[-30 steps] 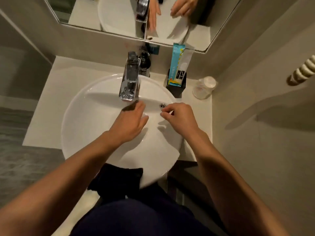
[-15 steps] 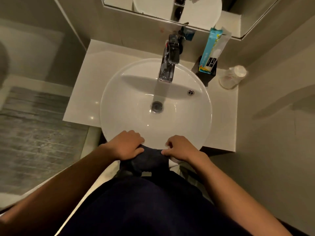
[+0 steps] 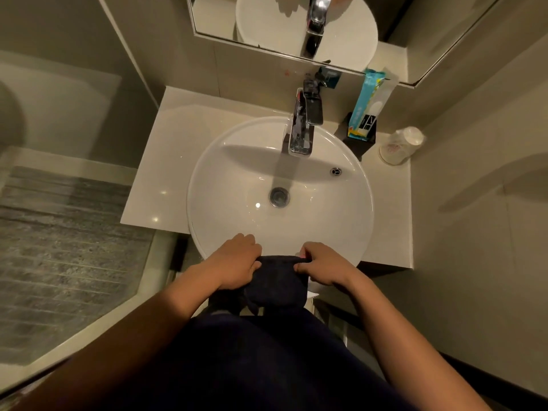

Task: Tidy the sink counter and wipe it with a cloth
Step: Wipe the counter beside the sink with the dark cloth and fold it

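A dark cloth (image 3: 274, 281) hangs over the near rim of the round white basin (image 3: 225, 173). My left hand (image 3: 237, 262) grips its left top corner and my right hand (image 3: 321, 264) grips its right top corner, both at the basin's front edge. The pale counter (image 3: 166, 161) surrounds the basin. A chrome tap (image 3: 302, 129) stands at the back, over the drain (image 3: 278, 197).
A blue-and-white packet (image 3: 367, 105) stands in a black holder (image 3: 360, 143) right of the tap. A wrapped clear cup (image 3: 400, 145) lies at the back right corner. A mirror (image 3: 267, 22) hangs above. Glass shower partition and grey floor lie left; a wall stands close on the right.
Both hands left the basin's inside near the tap and came back to the front rim, where they took hold of the dark cloth. The view pulled back and shifted.
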`<state>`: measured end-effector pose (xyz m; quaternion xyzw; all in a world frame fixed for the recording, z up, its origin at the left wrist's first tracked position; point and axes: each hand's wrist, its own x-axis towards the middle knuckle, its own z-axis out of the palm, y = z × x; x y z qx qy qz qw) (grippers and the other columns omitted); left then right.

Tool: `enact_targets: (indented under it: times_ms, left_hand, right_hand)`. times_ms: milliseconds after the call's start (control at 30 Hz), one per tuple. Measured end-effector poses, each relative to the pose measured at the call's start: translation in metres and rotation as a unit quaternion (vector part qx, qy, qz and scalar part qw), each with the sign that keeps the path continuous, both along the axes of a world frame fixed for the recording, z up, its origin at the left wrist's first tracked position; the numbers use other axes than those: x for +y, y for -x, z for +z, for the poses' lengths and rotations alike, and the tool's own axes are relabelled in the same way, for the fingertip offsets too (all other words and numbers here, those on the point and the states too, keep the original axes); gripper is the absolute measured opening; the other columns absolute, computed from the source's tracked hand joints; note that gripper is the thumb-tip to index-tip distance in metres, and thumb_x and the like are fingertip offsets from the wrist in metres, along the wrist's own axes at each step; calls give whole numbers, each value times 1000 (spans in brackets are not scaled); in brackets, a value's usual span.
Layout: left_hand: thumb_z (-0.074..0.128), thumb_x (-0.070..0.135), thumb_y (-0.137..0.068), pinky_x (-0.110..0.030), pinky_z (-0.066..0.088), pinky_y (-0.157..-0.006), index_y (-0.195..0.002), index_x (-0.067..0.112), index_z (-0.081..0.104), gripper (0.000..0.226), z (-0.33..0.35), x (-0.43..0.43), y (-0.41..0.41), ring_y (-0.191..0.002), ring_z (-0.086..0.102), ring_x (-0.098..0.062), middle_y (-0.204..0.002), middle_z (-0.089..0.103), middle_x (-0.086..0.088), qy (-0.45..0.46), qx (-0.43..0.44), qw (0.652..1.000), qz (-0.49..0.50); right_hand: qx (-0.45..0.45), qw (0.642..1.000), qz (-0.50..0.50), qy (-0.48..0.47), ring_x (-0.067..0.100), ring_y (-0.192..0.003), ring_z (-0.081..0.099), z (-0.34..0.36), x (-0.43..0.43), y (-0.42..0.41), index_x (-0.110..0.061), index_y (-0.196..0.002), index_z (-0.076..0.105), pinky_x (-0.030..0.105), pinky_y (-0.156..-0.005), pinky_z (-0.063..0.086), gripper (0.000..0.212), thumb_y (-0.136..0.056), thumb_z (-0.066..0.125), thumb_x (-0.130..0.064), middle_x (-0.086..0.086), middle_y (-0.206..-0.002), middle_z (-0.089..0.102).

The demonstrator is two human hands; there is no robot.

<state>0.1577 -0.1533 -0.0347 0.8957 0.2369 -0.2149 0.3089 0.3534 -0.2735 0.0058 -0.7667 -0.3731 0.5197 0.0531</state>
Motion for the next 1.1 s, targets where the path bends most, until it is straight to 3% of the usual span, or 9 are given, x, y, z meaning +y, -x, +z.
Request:
enact_targets:
  times_ms: [133, 267, 433, 533, 633, 700, 833, 1000, 1100]
  left_hand:
    - [50, 30, -103, -27, 42, -74, -91, 28, 55, 13, 29, 11, 25, -87, 58, -13, -93, 62, 6, 182, -96, 963, 177]
    - [60, 39, -93, -41, 56, -74, -87, 31, 66, 12, 50, 29, 57, -80, 68, -22, -84, 69, 1, 271, -186, 888, 323]
    - [71, 38, -84, -34, 56, -79, -94, 16, 74, 24, 67, 71, 81, -83, 71, -18, -89, 76, -8, 283, -304, 787, 456]
    - [76, 44, -75, -34, 57, -78, -97, 12, 74, 39, 69, 106, 88, -86, 70, -22, -92, 76, -13, 296, -356, 710, 531]
    - [72, 23, -91, -35, 58, -81, -108, 2, 69, 26, 68, 144, 85, -92, 70, -26, -99, 76, -15, 308, -393, 638, 586]
    - [64, 16, -97, -36, 59, -79, -104, 6, 69, 13, 70, 173, 84, -91, 71, -26, -96, 76, -11, 292, -401, 618, 610]
    - [64, 25, -98, -46, 59, -82, -97, 16, 69, 10, 71, 231, 79, -94, 72, -30, -99, 75, -14, 205, -393, 653, 614]
    - [61, 25, -100, -49, 56, -84, -97, 7, 65, 19, 63, 298, 51, -86, 67, -24, -95, 73, -16, 115, -358, 716, 589]
    - [63, 30, -98, -44, 55, -82, -91, 14, 65, 17, 52, 339, 32, -86, 68, -25, -87, 71, -5, 64, -323, 757, 564]
  right_hand:
    - [88, 986, -124, -66, 22, -78, 65, 19, 0, 2, -13, -91, 58, 47, -81, 60, 13, -92, 67, -23, 19, -96, 69]
    - [105, 971, -152, -154, 19, -80, 63, 35, 24, 19, -15, -95, 60, 50, -83, 57, 19, -92, 64, -34, 12, -88, 66]
    - [122, 937, -212, -248, 17, -73, 54, 49, 87, 50, -3, -93, 57, 41, -72, 47, 29, -96, 63, -31, 3, -77, 55]
    - [139, 920, -241, -275, 18, -77, 63, 51, 135, 66, -10, -94, 63, 44, -79, 54, 23, -96, 62, -32, 4, -80, 65]
    - [180, 906, -255, -287, 17, -82, 62, 53, 184, 78, -18, -90, 60, 44, -80, 53, 15, -95, 58, -32, 3, -86, 66]
    - [187, 904, -261, -282, 18, -85, 61, 55, 215, 84, -14, -94, 59, 51, -83, 56, 13, -99, 53, -25, 4, -90, 65]
    - [152, 910, -258, -288, 20, -84, 57, 50, 274, 87, -13, -97, 55, 62, -82, 55, 24, -95, 51, -36, 5, -90, 60]
    - [107, 908, -271, -300, 19, -77, 53, 31, 333, 75, -21, -90, 50, 42, -71, 49, 19, -97, 47, -38, 2, -84, 58]
    - [77, 908, -278, -304, 19, -76, 53, 21, 366, 62, -22, -88, 48, 42, -70, 47, 17, -101, 46, -33, 0, -82, 57]
